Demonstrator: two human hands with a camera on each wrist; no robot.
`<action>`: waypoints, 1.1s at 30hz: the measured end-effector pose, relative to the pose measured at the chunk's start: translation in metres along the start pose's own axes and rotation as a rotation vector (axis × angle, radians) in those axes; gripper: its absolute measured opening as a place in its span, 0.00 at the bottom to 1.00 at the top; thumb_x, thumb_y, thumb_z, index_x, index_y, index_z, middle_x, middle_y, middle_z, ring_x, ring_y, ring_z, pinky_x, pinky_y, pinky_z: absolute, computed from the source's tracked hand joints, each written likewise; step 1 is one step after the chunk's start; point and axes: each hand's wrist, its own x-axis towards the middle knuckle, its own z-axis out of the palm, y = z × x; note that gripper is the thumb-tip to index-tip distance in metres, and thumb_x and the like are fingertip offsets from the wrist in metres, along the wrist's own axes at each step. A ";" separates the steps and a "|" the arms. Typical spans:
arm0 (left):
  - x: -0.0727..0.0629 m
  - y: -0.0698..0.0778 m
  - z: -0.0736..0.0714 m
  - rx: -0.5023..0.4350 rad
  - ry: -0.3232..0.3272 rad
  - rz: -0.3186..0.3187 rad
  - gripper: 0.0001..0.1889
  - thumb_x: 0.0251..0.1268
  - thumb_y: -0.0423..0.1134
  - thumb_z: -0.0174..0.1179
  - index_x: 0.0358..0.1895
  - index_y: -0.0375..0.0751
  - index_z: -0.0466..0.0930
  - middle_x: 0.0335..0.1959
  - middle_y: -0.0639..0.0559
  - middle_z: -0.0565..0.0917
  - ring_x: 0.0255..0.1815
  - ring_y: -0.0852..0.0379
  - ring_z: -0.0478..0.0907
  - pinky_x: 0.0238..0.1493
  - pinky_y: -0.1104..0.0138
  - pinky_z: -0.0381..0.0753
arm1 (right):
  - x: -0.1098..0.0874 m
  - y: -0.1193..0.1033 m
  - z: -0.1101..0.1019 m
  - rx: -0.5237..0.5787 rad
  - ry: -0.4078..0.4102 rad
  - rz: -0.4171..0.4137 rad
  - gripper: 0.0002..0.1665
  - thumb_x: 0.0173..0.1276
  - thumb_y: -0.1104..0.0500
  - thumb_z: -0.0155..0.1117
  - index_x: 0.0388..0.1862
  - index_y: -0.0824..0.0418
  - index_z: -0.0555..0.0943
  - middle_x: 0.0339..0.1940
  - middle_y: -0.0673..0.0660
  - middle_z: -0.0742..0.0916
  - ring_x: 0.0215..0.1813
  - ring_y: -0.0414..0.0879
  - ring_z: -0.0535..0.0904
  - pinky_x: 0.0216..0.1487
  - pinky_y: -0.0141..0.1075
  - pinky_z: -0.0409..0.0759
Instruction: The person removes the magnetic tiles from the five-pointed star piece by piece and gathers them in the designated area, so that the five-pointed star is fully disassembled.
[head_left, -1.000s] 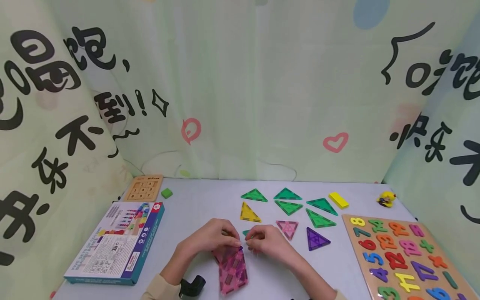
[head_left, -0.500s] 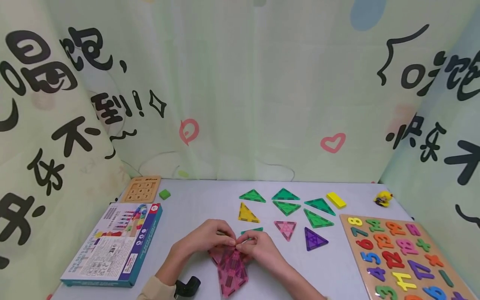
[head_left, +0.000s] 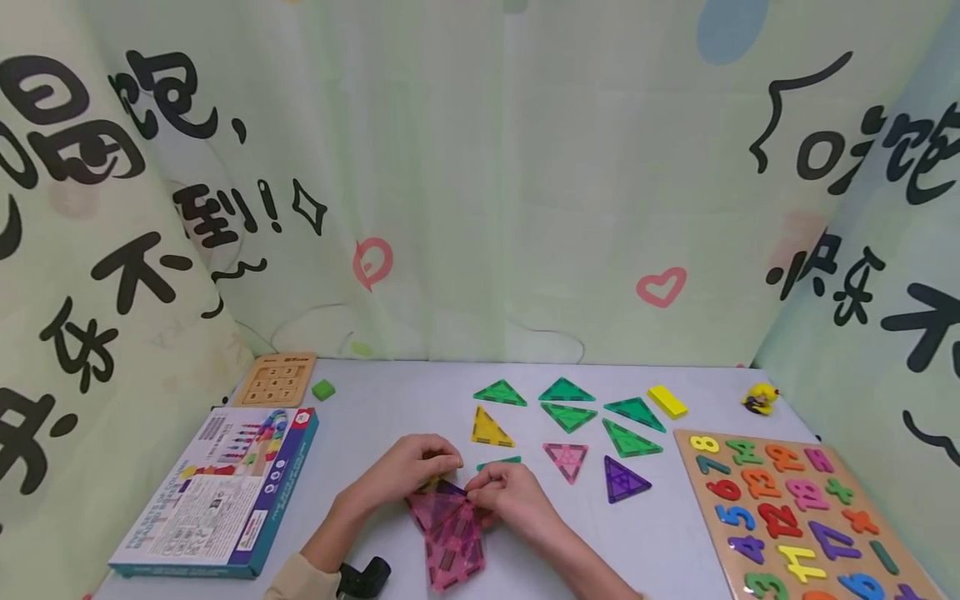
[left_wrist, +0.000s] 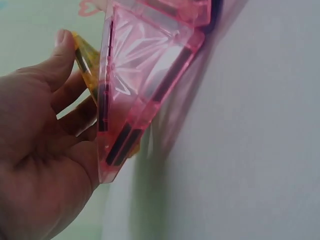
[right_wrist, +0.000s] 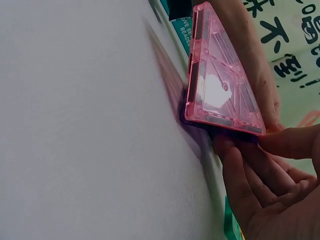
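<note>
Both hands hold a built shape of pink translucent magnetic tiles (head_left: 455,542) low in the middle of the head view. My left hand (head_left: 411,472) holds its upper left, thumb and fingers around a yellow magnetic tile (left_wrist: 86,59) that sticks out behind a pink tile (left_wrist: 145,55) in the left wrist view. With thumb and fingertips, my right hand (head_left: 513,498) pinches a dark purple magnetic tile (right_wrist: 235,134) along the lower edge of a pink tile (right_wrist: 220,82). The tiles' far side is partly hidden by the fingers.
Beyond the hands lie several green triangle tiles (head_left: 567,417), a yellow one (head_left: 491,428), a pink one (head_left: 567,459) and a purple one (head_left: 624,482). A boxed set (head_left: 217,492) stands left, a number board (head_left: 810,517) right. A yellow block (head_left: 667,402) and small toy (head_left: 761,398) sit farther back.
My right hand has come left from beside the tile shape to its upper edge and now pinches there. The left hand has drawn slightly away, uncovering purple and yellow at the top.
</note>
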 end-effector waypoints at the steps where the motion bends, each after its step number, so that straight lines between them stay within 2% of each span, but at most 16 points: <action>1: 0.002 -0.001 -0.001 0.010 0.010 -0.004 0.14 0.70 0.55 0.58 0.42 0.51 0.86 0.35 0.55 0.82 0.31 0.59 0.72 0.31 0.69 0.73 | 0.000 0.000 0.000 -0.002 0.003 0.000 0.10 0.65 0.61 0.66 0.40 0.68 0.85 0.29 0.55 0.90 0.28 0.40 0.82 0.31 0.36 0.84; 4: 0.011 -0.005 -0.008 0.041 0.063 -0.019 0.14 0.70 0.55 0.58 0.42 0.51 0.86 0.34 0.56 0.82 0.33 0.58 0.73 0.33 0.68 0.74 | 0.002 0.001 0.001 -0.012 0.012 0.001 0.10 0.65 0.61 0.67 0.39 0.67 0.85 0.29 0.55 0.90 0.27 0.40 0.81 0.31 0.36 0.84; 7: 0.025 -0.003 -0.017 0.108 0.166 -0.050 0.13 0.69 0.53 0.60 0.42 0.49 0.87 0.36 0.56 0.83 0.35 0.57 0.74 0.35 0.67 0.76 | 0.002 0.001 0.000 -0.029 0.025 -0.001 0.09 0.64 0.61 0.67 0.39 0.67 0.85 0.28 0.54 0.90 0.26 0.40 0.81 0.30 0.36 0.84; 11: 0.049 0.000 -0.030 0.254 0.321 -0.091 0.13 0.66 0.52 0.64 0.41 0.47 0.88 0.35 0.55 0.85 0.34 0.58 0.75 0.35 0.68 0.77 | 0.001 0.000 -0.001 -0.043 0.031 0.000 0.08 0.64 0.62 0.67 0.38 0.66 0.86 0.27 0.54 0.89 0.25 0.40 0.80 0.30 0.35 0.83; 14: 0.067 -0.002 -0.037 0.371 0.389 -0.108 0.14 0.64 0.52 0.66 0.37 0.44 0.89 0.31 0.53 0.84 0.31 0.57 0.74 0.31 0.68 0.74 | 0.001 0.002 0.000 -0.045 0.028 -0.002 0.08 0.64 0.62 0.66 0.37 0.66 0.86 0.27 0.55 0.89 0.25 0.40 0.80 0.30 0.35 0.83; 18: 0.087 -0.004 -0.042 0.495 0.398 -0.147 0.15 0.63 0.50 0.67 0.30 0.41 0.86 0.26 0.52 0.80 0.27 0.56 0.72 0.28 0.69 0.70 | 0.002 0.004 0.002 -0.045 0.031 -0.009 0.07 0.64 0.62 0.66 0.37 0.66 0.86 0.26 0.56 0.90 0.24 0.39 0.80 0.29 0.35 0.84; 21: 0.092 -0.007 -0.044 0.562 0.394 -0.187 0.15 0.63 0.49 0.67 0.26 0.40 0.84 0.24 0.51 0.78 0.27 0.56 0.71 0.28 0.68 0.68 | 0.001 0.004 0.005 -0.044 0.029 -0.008 0.07 0.64 0.62 0.66 0.37 0.66 0.86 0.26 0.56 0.89 0.24 0.39 0.80 0.29 0.35 0.84; 23: 0.093 -0.007 -0.045 0.573 0.396 -0.202 0.15 0.64 0.47 0.67 0.27 0.39 0.84 0.25 0.50 0.80 0.27 0.55 0.72 0.29 0.66 0.70 | 0.001 0.004 0.006 -0.038 0.024 -0.004 0.07 0.65 0.62 0.66 0.37 0.65 0.86 0.26 0.55 0.89 0.25 0.39 0.80 0.29 0.35 0.83; 25: 0.093 -0.009 -0.046 0.570 0.399 -0.196 0.13 0.66 0.45 0.65 0.33 0.38 0.87 0.31 0.48 0.85 0.32 0.53 0.77 0.34 0.63 0.76 | 0.000 0.004 0.006 -0.037 0.021 -0.005 0.07 0.65 0.62 0.66 0.37 0.65 0.86 0.26 0.55 0.89 0.25 0.39 0.79 0.29 0.34 0.83; 27: 0.091 -0.010 -0.047 0.547 0.398 -0.182 0.12 0.68 0.43 0.63 0.41 0.36 0.88 0.40 0.45 0.87 0.41 0.50 0.81 0.43 0.58 0.81 | 0.000 0.003 0.005 -0.035 0.021 -0.010 0.07 0.65 0.62 0.66 0.37 0.65 0.86 0.26 0.55 0.89 0.25 0.39 0.79 0.29 0.34 0.82; 30: 0.086 -0.012 -0.050 0.489 0.384 -0.171 0.15 0.69 0.40 0.59 0.53 0.37 0.85 0.55 0.42 0.84 0.57 0.45 0.79 0.58 0.52 0.79 | -0.001 0.003 0.003 -0.037 0.026 -0.021 0.07 0.65 0.62 0.66 0.37 0.65 0.86 0.27 0.55 0.89 0.25 0.40 0.79 0.29 0.34 0.82; 33: 0.077 -0.014 -0.053 0.444 0.388 -0.168 0.17 0.70 0.41 0.57 0.57 0.39 0.83 0.60 0.40 0.81 0.62 0.43 0.76 0.62 0.49 0.76 | -0.001 0.004 0.001 -0.036 0.031 -0.023 0.07 0.64 0.62 0.66 0.37 0.65 0.86 0.27 0.55 0.89 0.25 0.40 0.80 0.29 0.35 0.82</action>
